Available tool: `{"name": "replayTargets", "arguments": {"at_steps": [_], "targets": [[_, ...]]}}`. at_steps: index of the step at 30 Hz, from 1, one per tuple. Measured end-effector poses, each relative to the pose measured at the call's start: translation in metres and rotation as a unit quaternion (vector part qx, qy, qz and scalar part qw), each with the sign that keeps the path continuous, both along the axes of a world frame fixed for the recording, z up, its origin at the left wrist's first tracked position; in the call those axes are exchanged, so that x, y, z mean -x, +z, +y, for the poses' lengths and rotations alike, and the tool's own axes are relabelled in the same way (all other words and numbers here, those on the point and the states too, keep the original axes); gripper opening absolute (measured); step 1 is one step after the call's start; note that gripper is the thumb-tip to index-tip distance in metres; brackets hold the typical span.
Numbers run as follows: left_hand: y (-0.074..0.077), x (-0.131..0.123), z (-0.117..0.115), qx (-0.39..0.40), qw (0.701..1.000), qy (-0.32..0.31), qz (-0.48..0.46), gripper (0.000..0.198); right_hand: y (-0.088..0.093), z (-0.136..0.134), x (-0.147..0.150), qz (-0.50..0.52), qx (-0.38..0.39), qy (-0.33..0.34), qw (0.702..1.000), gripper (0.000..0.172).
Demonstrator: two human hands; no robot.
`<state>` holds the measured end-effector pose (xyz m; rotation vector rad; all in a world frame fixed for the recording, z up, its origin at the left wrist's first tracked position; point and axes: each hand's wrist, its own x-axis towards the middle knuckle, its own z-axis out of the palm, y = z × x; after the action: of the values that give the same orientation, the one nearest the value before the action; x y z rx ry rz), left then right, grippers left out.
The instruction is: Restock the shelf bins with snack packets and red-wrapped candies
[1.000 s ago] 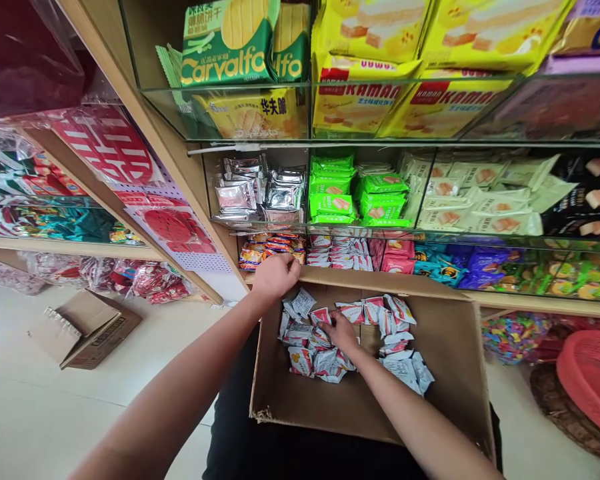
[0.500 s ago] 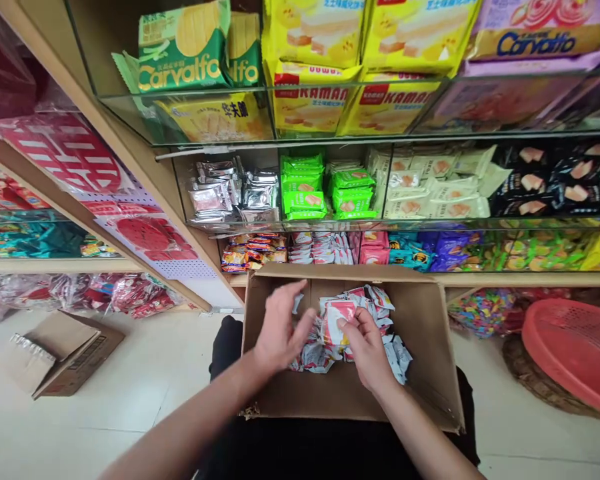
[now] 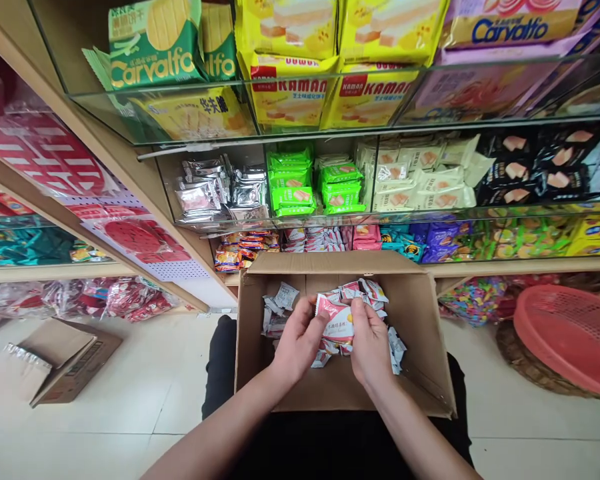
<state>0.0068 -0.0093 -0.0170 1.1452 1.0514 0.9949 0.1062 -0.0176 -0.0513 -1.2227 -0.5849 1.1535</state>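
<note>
Pink-and-white packet (image 3: 337, 320): held by both hands above an open cardboard box (image 3: 340, 397), over the loose packets (image 3: 286, 295) lying in it
Left hand (image 3: 297, 343): thumb and fingers pinching the packet's left end
Right hand (image 3: 373, 347): thumb and fingers pinching its right end
Step in hand: by the look of it, handling one packet between two hands
Next move: would call for a light pinch, as the thin wrapper looks easy to crumple
Packet print: Chinese characters, too small to read surely
Green pack (image 3: 153, 50): "Carvalfo" in gold letters
Yellow packs (image 3: 290, 93): "KAMAN", white on a red patch and again in large red letters
Purple pack (image 3: 510, 30): "Carvalfo" in dark blue over gold
Waffle pack (image 3: 195, 110): "华夫脆", behind the glass edge of the top shelf (image 3: 390, 127)
</note>
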Motion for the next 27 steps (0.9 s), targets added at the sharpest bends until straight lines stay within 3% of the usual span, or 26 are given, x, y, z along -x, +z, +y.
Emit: {"name": "replayTargets", "arguments": {"at_steps": [4, 8, 12, 17, 22, 27], "targets": [[-0.007, -0.002, -0.003, -0.067, 0.993, 0.030, 0.087, 0.027, -0.006, 0.000, -0.003, -0.116, -0.003, -0.046, 0.992, 0.033], [-0.014, -0.002, -0.005, -0.070, 0.991, 0.066, 0.088, 0.027, -0.011, -0.001, -0.007, -0.204, -0.004, -0.063, 0.977, 0.033], [-0.012, 0.000, -0.004, -0.059, 0.995, 0.047, 0.061, 0.022, -0.006, -0.004, -0.011, -0.284, -0.014, -0.051, 0.957, 0.034], [-0.006, 0.006, 0.002, -0.057, 0.992, 0.029, 0.110, 0.029, 0.001, -0.007, -0.013, -0.355, -0.043, -0.061, 0.932, 0.029], [-0.008, 0.013, 0.006, -0.055, 0.990, 0.052, 0.117, 0.032, 0.004, -0.008, -0.016, -0.366, -0.064, -0.033, 0.928, 0.027], [-0.015, 0.016, 0.005, -0.094, 0.983, 0.068, 0.145, 0.029, 0.000, -0.008, -0.015, -0.288, -0.046, -0.019, 0.956, 0.030]]}}
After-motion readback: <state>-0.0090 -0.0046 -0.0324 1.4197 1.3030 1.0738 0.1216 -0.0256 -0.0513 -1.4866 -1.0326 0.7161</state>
